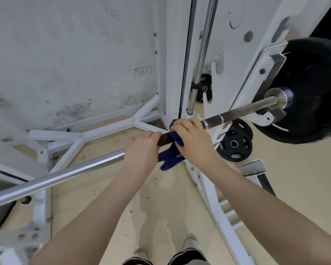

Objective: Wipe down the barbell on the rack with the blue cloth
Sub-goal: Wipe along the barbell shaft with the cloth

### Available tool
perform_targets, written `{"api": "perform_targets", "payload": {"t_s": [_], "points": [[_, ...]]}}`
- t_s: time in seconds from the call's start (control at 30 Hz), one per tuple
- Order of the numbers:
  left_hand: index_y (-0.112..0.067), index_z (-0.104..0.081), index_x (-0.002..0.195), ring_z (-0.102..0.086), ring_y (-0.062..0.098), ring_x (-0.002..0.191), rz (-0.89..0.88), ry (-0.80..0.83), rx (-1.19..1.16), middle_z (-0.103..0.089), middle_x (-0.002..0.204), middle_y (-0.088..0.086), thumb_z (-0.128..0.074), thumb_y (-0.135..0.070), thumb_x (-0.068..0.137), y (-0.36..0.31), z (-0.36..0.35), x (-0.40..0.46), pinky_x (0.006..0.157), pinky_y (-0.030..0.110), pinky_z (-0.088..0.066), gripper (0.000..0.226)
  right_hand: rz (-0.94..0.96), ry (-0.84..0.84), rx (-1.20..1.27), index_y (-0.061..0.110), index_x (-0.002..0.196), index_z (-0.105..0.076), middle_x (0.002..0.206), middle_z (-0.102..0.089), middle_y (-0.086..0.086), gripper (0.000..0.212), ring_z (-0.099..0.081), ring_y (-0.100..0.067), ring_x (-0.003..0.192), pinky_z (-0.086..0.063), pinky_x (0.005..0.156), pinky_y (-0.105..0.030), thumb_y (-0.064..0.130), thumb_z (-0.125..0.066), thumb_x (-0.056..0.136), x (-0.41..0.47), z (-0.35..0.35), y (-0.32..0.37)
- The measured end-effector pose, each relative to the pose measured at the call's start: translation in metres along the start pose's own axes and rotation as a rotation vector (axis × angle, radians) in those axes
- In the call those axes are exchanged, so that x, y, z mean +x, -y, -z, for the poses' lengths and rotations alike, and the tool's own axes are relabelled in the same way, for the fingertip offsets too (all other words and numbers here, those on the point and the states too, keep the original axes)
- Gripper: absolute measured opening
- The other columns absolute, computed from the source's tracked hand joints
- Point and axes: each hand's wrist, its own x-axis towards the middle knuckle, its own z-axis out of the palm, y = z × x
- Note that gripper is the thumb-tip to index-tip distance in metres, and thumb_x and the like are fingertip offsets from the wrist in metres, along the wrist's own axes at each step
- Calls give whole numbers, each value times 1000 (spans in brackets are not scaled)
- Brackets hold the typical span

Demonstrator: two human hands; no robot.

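Observation:
The barbell runs from lower left to upper right across the white rack, with a large black plate on its right end. Its left stretch is shiny chrome; the part near my hands is dark and knurled. My left hand grips the bar just left of centre. Close beside it, my right hand wraps the blue cloth around the bar. A loose end of the cloth hangs below the bar.
A smaller black plate leans on a peg of the rack's lower right frame. White base struts spread over the beige floor. A stained wall with an outlet stands behind. My feet are at the bottom centre.

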Motion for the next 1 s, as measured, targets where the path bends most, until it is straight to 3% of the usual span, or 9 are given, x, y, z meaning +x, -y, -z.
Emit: {"api": "perform_targets", "payload": {"t_s": [0.1,0.17,0.33,0.43,0.5,0.57,0.8,0.9,1.0], "points": [[-21,-51,121,-53,27,100,60,13,35,-59,113,0,-46,-13,89,-5,1,-2,81,34,-37,33,72,24,-199,10,96,-68,101,-68,-5,25,-58,-30,83,-50,70,-32,11,-54,76,0,18,-41],[-21,-48,125,-49,24,109,93,7,46,-56,120,-2,-46,-17,90,-10,0,-4,90,33,-34,35,-107,34,-269,9,106,-64,109,-66,-8,30,-54,-34,90,-47,73,-37,7,-61,76,-5,32,-72],[-20,-37,136,-34,22,127,111,-8,41,-41,138,-2,-49,-26,91,-29,-3,-3,104,34,-26,47,-441,7,-197,11,120,-54,124,-54,-10,33,-43,-33,110,-37,91,-40,6,-54,87,-3,49,-107],[-21,-37,136,-33,22,129,90,-20,11,-40,139,-2,-50,-27,91,-48,-7,4,105,34,-26,48,-268,35,-143,12,113,-58,120,-57,-7,32,-47,-31,109,-37,93,-37,8,-62,81,-2,42,-83],[-22,-37,136,-31,20,130,67,-26,0,-39,140,-3,-49,-27,91,-63,-10,11,104,34,-27,47,40,121,-183,9,103,-64,111,-63,-8,33,-55,-33,95,-47,84,-39,7,-68,70,-12,36,-74],[-22,-37,136,-31,20,131,32,-42,-14,-40,140,-3,-49,-26,91,-78,-13,18,103,33,-28,46,140,146,-219,9,99,-66,108,-64,-9,34,-57,-33,86,-52,73,-40,7,-66,65,-18,41,-91],[-20,-34,140,-36,23,129,-57,-44,9,-44,139,-2,-42,-19,94,-118,-28,49,107,36,-23,47,-352,107,-386,11,122,-49,120,-55,-11,42,-47,-33,103,-44,77,-42,8,-61,82,-18,90,-185],[-18,-39,136,-43,27,121,-63,-45,40,-51,131,2,-43,-16,94,-128,-32,62,103,37,-27,43,-369,119,-374,10,121,-50,118,-54,-12,38,-47,-34,102,-41,79,-40,7,-58,83,-12,83,-173],[-17,-49,126,-48,27,111,-38,-50,61,-55,117,4,-42,-18,94,-131,-33,72,97,35,-31,33,-211,159,-287,11,117,-54,118,-54,-8,37,-48,-30,101,-42,81,-37,7,-60,81,-14,69,-152]]}}
